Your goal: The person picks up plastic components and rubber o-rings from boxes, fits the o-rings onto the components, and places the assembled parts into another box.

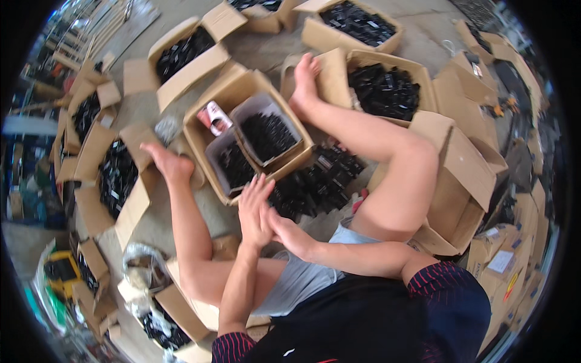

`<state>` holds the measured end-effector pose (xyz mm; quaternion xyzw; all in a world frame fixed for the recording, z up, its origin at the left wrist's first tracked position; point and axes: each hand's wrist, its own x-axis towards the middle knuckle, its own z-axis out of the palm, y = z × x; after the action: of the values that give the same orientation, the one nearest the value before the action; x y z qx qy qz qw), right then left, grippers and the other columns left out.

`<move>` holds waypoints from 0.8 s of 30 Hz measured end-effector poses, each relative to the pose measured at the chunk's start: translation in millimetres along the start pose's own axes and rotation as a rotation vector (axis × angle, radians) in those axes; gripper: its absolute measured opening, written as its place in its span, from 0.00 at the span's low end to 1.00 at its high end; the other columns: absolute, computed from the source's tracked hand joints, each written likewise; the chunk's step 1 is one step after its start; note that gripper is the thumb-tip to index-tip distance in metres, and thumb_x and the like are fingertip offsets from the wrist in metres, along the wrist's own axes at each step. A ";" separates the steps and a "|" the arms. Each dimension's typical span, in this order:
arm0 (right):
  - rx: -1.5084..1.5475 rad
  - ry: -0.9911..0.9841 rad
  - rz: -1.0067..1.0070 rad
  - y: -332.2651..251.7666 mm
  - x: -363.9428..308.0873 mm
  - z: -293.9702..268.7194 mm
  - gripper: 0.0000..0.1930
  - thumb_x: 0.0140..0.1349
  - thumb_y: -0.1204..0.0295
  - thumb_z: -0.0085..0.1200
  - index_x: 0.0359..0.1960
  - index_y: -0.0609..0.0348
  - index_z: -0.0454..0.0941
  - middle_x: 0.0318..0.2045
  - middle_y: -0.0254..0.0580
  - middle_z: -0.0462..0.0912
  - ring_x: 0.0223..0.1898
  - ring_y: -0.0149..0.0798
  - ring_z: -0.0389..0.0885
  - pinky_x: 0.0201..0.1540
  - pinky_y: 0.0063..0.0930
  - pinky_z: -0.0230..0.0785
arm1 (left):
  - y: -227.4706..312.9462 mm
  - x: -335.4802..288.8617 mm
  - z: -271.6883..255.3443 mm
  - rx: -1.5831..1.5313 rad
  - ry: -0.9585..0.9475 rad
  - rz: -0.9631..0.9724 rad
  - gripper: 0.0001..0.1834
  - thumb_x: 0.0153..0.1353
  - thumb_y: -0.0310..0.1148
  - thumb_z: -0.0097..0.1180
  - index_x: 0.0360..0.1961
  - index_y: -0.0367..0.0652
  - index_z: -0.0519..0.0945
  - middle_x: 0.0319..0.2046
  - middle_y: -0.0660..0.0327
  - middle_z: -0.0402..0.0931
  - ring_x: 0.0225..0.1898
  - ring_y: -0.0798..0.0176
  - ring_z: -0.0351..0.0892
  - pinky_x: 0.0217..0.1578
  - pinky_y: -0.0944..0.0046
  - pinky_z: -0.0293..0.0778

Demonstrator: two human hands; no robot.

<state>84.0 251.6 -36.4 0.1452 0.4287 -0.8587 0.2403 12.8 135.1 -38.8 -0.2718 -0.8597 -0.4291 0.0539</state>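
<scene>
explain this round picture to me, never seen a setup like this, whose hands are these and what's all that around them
No machine here: these are a person's own bare hands, seen by a wide fisheye camera worn on the head and looking down, so straight edges bend. The left hand and right hand touch each other; no held object shows, though something small could be hidden between them. On the floor ahead stands a cardboard box with two grey tubs of small black pieces. Beside it lies a pile of black parts, and more open boxes stand around.
</scene>
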 end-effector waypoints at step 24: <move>-1.701 0.279 -0.400 14.8 31.9 -92.8 0.22 0.55 0.74 0.65 0.53 0.57 0.75 0.44 0.50 0.76 0.46 0.53 0.79 0.47 0.45 0.75 | -30.2 -8.8 -33.9 -0.371 0.439 -0.514 0.12 0.67 0.27 0.62 0.50 0.39 0.82 0.34 0.64 0.82 0.27 0.78 0.73 0.25 0.75 0.67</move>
<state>69.1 309.6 -115.6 -0.0569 0.9650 -0.2495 0.0577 0.0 90.8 -41.8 0.0459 -0.7756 -0.6248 0.0775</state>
